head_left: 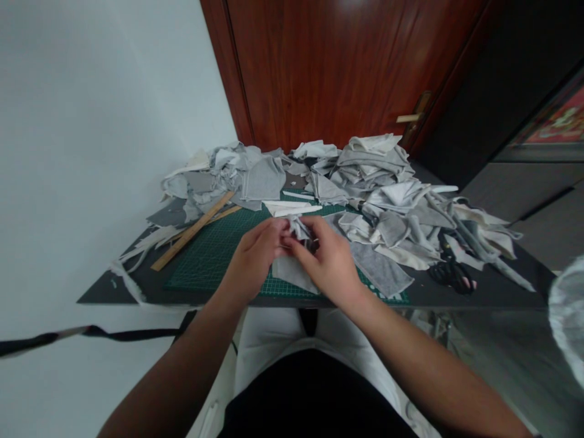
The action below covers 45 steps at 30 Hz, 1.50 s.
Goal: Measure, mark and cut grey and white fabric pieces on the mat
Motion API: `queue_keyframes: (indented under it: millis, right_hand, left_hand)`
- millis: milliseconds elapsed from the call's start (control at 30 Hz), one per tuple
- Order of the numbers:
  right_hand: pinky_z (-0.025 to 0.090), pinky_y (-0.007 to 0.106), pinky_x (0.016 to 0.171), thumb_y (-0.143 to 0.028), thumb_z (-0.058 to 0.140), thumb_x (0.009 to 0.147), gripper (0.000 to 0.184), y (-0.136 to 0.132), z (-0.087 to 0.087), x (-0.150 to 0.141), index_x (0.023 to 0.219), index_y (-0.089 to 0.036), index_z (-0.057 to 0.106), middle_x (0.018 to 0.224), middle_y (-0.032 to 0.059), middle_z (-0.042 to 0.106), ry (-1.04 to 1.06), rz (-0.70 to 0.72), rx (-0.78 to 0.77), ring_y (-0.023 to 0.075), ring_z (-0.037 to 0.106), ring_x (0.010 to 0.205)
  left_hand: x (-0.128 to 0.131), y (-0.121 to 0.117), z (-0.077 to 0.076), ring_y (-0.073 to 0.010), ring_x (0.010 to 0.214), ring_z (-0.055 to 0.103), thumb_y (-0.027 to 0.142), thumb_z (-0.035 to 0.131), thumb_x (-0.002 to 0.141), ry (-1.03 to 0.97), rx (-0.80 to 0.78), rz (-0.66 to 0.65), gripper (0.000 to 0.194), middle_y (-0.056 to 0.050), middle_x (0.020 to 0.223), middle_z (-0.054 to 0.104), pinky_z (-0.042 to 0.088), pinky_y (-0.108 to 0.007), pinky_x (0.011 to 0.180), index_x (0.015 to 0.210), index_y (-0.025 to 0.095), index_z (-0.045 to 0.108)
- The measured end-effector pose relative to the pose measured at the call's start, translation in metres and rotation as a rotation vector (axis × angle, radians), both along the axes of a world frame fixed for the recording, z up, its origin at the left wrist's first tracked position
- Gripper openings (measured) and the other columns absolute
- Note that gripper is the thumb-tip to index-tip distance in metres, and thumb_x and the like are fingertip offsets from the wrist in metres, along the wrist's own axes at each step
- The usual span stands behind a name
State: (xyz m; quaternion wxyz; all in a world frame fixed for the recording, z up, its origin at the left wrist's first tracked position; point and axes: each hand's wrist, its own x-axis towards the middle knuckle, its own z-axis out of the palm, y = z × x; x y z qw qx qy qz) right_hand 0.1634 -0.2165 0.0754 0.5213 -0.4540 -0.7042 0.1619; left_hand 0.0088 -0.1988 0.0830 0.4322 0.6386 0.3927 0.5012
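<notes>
Both hands meet over the green cutting mat (210, 249) near the table's front edge. A small bunched piece of light grey fabric (298, 227) is pinched between them. My left hand (258, 252) closes on its left side with the fingertips. My right hand (331, 255) grips it from the right, thumb in front. Below the hands a flat grey fabric piece (292, 274) lies on the mat, partly covered by the right hand. Another grey piece (383, 267) lies to the right. White folded fabric (292, 208) rests just beyond the fingers.
Heaps of grey and white fabric scraps stand at the back left (232, 167) and right (374, 161). A wooden ruler (194, 230) lies slanted at the left. Black-handled scissors (452, 275) rest at the right front. A wooden door (347, 67) stands behind the table.
</notes>
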Motion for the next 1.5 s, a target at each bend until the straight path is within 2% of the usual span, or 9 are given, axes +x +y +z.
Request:
queue_keyframes:
  millis: [133, 233, 433, 633, 833, 933, 1000, 1167, 1500]
  right_hand:
    - [0.049, 0.030, 0.079, -0.026, 0.062, 0.093, 0.007, 0.006, 0.001, 0.012, 0.099, -0.023, 0.066, 0.092, 0.0012, 0.072, 0.272, 0.057, -0.033, 0.0180, 0.066, 0.086]
    - [0.049, 0.030, 0.076, -0.029, 0.067, 0.090, 0.008, 0.007, 0.008, 0.015, 0.096, -0.025, 0.063, 0.088, -0.0008, 0.069, 0.521, 0.147, -0.059, 0.0177, 0.063, 0.083]
    - [0.048, 0.029, 0.074, -0.031, 0.074, 0.083, 0.021, -0.003, 0.027, 0.017, 0.096, -0.028, 0.057, 0.089, -0.0036, 0.063, 0.765, 0.269, -0.141, 0.0159, 0.058, 0.080]
    - [0.043, 0.024, 0.064, -0.026, 0.076, 0.077, 0.023, -0.004, 0.010, 0.035, 0.090, -0.026, 0.057, 0.079, -0.0045, 0.054, 0.858, 0.226, -0.216, 0.0127, 0.053, 0.071]
    - [0.050, 0.032, 0.079, -0.024, 0.080, 0.073, 0.045, -0.008, -0.016, 0.055, 0.111, -0.027, 0.056, 0.103, 0.0000, 0.064, 0.453, 0.201, -0.338, 0.0169, 0.061, 0.090]
    - [0.046, 0.042, 0.102, -0.032, 0.082, 0.077, 0.067, -0.014, 0.000, 0.052, 0.136, -0.030, 0.051, 0.144, 0.0075, 0.053, 0.140, 0.167, -0.157, 0.0248, 0.055, 0.124]
    - [0.043, 0.041, 0.105, -0.036, 0.078, 0.084, 0.056, -0.017, 0.017, 0.046, 0.135, -0.028, 0.056, 0.141, 0.0069, 0.058, -0.003, 0.262, -0.094, 0.0247, 0.056, 0.125]
    - [0.043, 0.025, 0.072, -0.042, 0.068, 0.093, 0.023, -0.016, 0.036, 0.040, 0.087, -0.020, 0.067, 0.080, -0.0027, 0.063, -0.108, 0.484, -0.277, 0.0138, 0.058, 0.078]
    - [0.043, 0.023, 0.071, -0.033, 0.058, 0.099, 0.016, -0.026, 0.024, 0.050, 0.092, -0.020, 0.063, 0.082, -0.0022, 0.060, -0.033, 0.398, -0.326, 0.0130, 0.057, 0.079]
  left_hand:
    - [-0.011, -0.001, 0.001, -0.0207, 0.096, 0.068, 0.033, 0.071, 0.086, 0.061, 0.139, 0.000, 0.030, -0.007, 0.112, 0.069, 0.058, -0.033, 0.082, 0.114, 0.021, 0.069]
    - [-0.022, 0.009, -0.011, -0.0233, 0.111, 0.065, 0.026, 0.086, 0.071, 0.007, 0.119, 0.090, 0.066, -0.007, 0.128, 0.064, 0.056, -0.036, 0.091, 0.130, 0.027, 0.059]
    - [-0.031, 0.015, -0.041, -0.0311, 0.099, 0.073, 0.030, 0.087, 0.068, -0.300, -0.502, -0.474, 0.048, -0.012, 0.109, 0.075, 0.058, -0.046, 0.089, 0.111, 0.016, 0.069]
    - [-0.049, 0.014, -0.023, -0.0214, 0.084, 0.072, 0.028, 0.081, 0.077, -0.296, -0.268, -0.235, 0.026, -0.004, 0.092, 0.074, 0.058, -0.036, 0.081, 0.100, 0.019, 0.072]
    - [-0.060, 0.012, 0.027, -0.0192, 0.084, 0.065, 0.031, 0.081, 0.077, 0.227, 0.225, 0.030, 0.018, -0.001, 0.088, 0.070, 0.053, -0.029, 0.076, 0.090, 0.022, 0.072]
    - [-0.048, 0.003, 0.045, -0.0214, 0.088, 0.067, 0.035, 0.078, 0.081, 0.428, 0.289, -0.099, 0.022, -0.003, 0.097, 0.074, 0.053, -0.030, 0.078, 0.101, 0.025, 0.077]
    - [-0.039, -0.003, 0.050, -0.0205, 0.085, 0.067, 0.036, 0.075, 0.083, 0.495, 0.273, -0.208, 0.024, -0.002, 0.097, 0.075, 0.053, -0.029, 0.076, 0.105, 0.027, 0.078]
    - [-0.037, -0.008, 0.052, -0.0193, 0.076, 0.067, 0.040, 0.078, 0.080, 0.517, 0.189, -0.230, 0.018, -0.002, 0.084, 0.075, 0.052, -0.027, 0.069, 0.091, 0.026, 0.078]
    - [-0.053, -0.002, 0.017, -0.0278, 0.111, 0.071, 0.033, 0.076, 0.086, 0.146, -0.011, -0.486, 0.040, -0.011, 0.121, 0.073, 0.058, -0.036, 0.089, 0.126, 0.027, 0.072]
